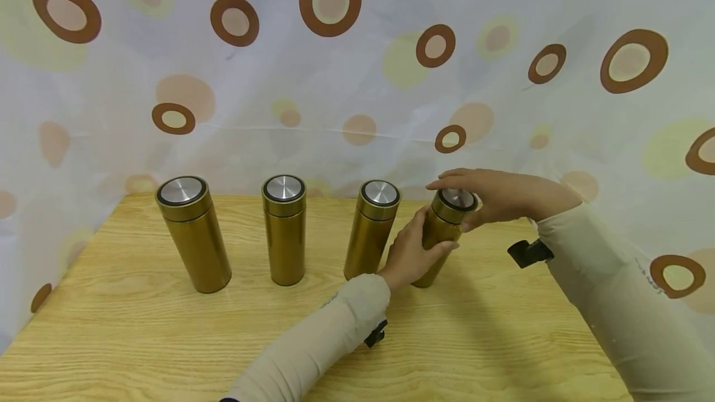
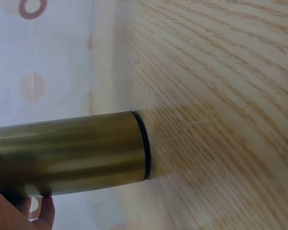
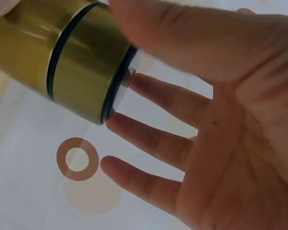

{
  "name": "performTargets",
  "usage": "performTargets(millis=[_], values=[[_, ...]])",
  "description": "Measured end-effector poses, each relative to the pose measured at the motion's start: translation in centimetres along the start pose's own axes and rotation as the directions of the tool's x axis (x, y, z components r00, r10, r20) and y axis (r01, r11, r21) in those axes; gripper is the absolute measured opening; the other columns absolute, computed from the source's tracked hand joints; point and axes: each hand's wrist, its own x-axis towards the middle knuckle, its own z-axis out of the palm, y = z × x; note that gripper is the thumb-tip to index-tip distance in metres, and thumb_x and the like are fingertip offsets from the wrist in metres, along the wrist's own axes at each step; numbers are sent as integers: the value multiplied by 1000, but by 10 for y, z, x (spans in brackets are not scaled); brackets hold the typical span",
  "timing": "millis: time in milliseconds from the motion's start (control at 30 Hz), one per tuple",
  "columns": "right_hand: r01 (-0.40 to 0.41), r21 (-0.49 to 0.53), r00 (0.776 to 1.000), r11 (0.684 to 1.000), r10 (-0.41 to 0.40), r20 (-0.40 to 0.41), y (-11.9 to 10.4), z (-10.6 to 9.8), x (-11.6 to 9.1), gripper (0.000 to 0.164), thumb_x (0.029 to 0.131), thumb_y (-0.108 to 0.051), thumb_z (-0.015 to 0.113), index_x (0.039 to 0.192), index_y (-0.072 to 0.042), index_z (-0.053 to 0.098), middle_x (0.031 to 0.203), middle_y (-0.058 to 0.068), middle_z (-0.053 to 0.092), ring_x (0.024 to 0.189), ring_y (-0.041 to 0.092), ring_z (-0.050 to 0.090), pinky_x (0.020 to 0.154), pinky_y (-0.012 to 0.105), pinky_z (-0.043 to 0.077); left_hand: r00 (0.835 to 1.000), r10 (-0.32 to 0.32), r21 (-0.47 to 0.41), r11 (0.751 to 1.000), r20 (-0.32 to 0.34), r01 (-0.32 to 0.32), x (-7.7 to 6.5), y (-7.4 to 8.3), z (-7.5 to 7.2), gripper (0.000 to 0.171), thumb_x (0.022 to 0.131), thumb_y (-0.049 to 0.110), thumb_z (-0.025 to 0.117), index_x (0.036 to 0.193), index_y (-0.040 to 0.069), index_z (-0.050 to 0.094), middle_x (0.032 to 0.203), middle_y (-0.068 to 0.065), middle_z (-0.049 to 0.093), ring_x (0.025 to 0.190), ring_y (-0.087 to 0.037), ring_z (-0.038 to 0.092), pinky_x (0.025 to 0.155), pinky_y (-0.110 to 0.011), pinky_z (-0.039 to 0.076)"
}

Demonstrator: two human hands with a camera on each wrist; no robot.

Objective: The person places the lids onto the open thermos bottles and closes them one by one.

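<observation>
A gold thermos flask (image 1: pixel 437 230) with a silver-topped lid stands at the right end of a row, its base on the table. My left hand (image 1: pixel 410 254) grips its body from the near left, thumb on the near side. In the left wrist view the flask (image 2: pixel 86 153) meets the wood at a dark base rim, with fingertips against its side. Over the lid is my right hand (image 1: pixel 499 194), palm facing the top. The right wrist view shows its fingers (image 3: pixel 153 139) fairly straight beyond the lid (image 3: pixel 86 72), the thumb alongside; firm contact is unclear.
Three similar gold flasks stand upright to the left: one close by (image 1: pixel 368 241), one mid-row (image 1: pixel 285 241) and one at the left (image 1: pixel 198 244). They share a light wooden table (image 1: pixel 139 340). Behind it hangs a pale cloth (image 1: pixel 357 92) with brown ring patterns.
</observation>
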Motion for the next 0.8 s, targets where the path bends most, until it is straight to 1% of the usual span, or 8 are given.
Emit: performTargets(millis=[167, 233, 400, 467, 533, 667, 733, 800], values=[[48, -37, 998, 998, -49, -47, 6, 1, 0, 65, 76, 6, 76, 134, -12, 55, 137, 15, 52, 125, 37, 49, 98, 55, 43, 1000, 3, -10, 1000, -2, -3, 1, 0, 0, 76, 88, 47, 65, 149, 21, 28, 140, 2, 48, 123, -16, 51, 101, -37, 44], [56, -55, 996, 997, -59, -66, 7, 2, 1, 63, 75, 7, 76, 132, -12, 57, 134, 12, 56, 122, 34, 52, 98, 53, 44, 1000, 2, -9, 1000, -2, -2, 1, 0, 0, 76, 88, 47, 65, 149, 21, 29, 139, 2, 48, 123, -16, 51, 101, -38, 44], [50, -84, 995, 995, -57, -87, 8, 3, 1, 60, 78, 0, 77, 133, -11, 57, 130, 12, 58, 117, 33, 56, 95, 52, 46, 1000, 5, 8, 1000, -11, -5, 1, 1, -1, 76, 88, 49, 65, 149, 21, 28, 139, 2, 49, 122, -16, 52, 100, -37, 45], [25, -95, 995, 995, -35, -98, 8, 4, 2, 57, 80, -5, 77, 133, -12, 57, 127, 12, 59, 111, 31, 59, 91, 50, 48, 1000, 8, 16, 1000, -17, -8, 0, 2, -1, 75, 88, 49, 64, 148, 21, 29, 137, 2, 50, 120, -15, 52, 99, -37, 46], [-9, -113, 994, 994, -4, -112, 8, 6, 3, 54, 82, -12, 76, 133, -12, 58, 120, 11, 61, 98, 26, 61, 83, 46, 50, 1000, 12, 21, 1000, -19, -11, 0, 2, -1, 74, 88, 48, 64, 147, 21, 30, 135, 2, 51, 119, -15, 53, 98, -36, 47], [-117, -152, 984, 981, 94, -148, 9, 11, 6, 51, 86, -31, 72, 132, -13, 59, 101, 9, 60, 75, 19, 53, 65, 37, 46, 1000, 5, 25, 1000, -17, -5, -1, 3, 0, 75, 88, 48, 64, 148, 23, 29, 135, 3, 50, 119, -15, 53, 98, -36, 46], [-167, -158, 975, 973, 139, -176, 10, 15, 7, 51, 87, -41, 69, 128, -13, 62, 93, 8, 59, 70, 18, 50, 60, 34, 43, 1000, -2, 25, 1000, -15, 2, -1, 3, 0, 76, 88, 49, 64, 149, 23, 28, 137, 3, 49, 120, -15, 52, 99, -36, 46], [-207, -146, 961, 967, 173, -215, 12, 19, 9, 55, 86, -49, 66, 124, -10, 64, 91, 8, 59, 70, 19, 51, 58, 33, 43, 1000, -8, 29, 1000, -14, 8, -1, 3, 1, 77, 88, 49, 64, 150, 24, 27, 139, 3, 48, 122, -16, 51, 100, -37, 45]])
